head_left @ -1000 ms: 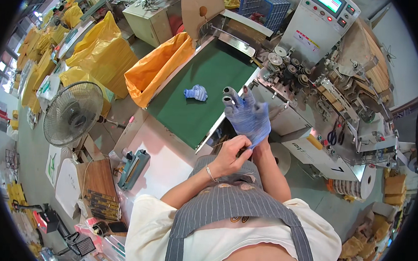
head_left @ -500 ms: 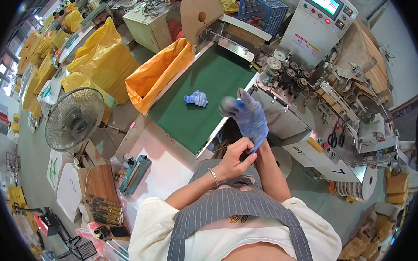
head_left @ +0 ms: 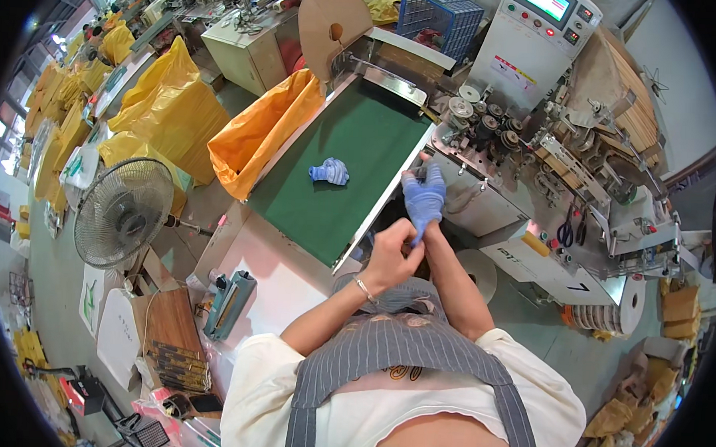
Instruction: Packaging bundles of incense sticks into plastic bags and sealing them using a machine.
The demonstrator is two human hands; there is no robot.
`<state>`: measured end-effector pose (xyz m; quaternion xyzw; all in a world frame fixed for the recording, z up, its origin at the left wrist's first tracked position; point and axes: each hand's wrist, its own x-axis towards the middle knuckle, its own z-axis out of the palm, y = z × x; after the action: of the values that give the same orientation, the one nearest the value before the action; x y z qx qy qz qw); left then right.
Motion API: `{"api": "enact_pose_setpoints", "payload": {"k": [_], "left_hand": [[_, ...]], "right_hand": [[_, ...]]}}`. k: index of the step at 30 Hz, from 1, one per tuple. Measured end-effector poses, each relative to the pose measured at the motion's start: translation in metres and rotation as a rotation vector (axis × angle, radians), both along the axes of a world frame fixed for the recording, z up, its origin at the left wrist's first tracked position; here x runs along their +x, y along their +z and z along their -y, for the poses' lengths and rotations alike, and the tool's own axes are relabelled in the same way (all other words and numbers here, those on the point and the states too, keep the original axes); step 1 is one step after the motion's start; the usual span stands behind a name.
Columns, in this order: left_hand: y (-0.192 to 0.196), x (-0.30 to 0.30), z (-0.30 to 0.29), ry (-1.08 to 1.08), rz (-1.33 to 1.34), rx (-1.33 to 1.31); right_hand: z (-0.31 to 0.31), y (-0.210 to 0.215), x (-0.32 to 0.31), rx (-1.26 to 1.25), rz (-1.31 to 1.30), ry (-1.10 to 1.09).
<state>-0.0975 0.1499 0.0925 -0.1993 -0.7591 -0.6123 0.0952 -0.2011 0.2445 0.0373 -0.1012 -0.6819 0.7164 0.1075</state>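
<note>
A blue knitted glove covers my right hand, which is raised beside the right edge of the green belt. Its fingers point away from me and look apart, with nothing held in them; the fingertips are partly blurred. My bare left hand, a bracelet at its wrist, is closed on the glove's cuff, pulling it at the right wrist. Another blue glove, bunched up, lies on the green conveyor belt ahead of me.
An orange bag hangs along the belt's left side. To the right stands a machine with rollers, below a control panel. A fan and a teal sealer-like tool are at left. Scissors hang at right.
My right hand has come slightly nearer to me, its fingers drawn upright from a blurred spread. The left hand has shifted a little left and away from me, still holding the cuff.
</note>
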Motion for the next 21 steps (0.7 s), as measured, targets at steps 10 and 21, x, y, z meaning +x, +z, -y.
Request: {"api": "enact_pose_setpoints", "payload": {"k": [10,21], "left_hand": [[-0.034,-0.058,0.005,0.331,-0.172,-0.391],[-0.049,0.016,-0.005,0.076,0.565,0.165]], "right_hand": [[-0.001,-0.017,-0.014,1.139,0.334,0.104],[0.017,0.037,-0.022,-0.075,0.02,0.684]]}}
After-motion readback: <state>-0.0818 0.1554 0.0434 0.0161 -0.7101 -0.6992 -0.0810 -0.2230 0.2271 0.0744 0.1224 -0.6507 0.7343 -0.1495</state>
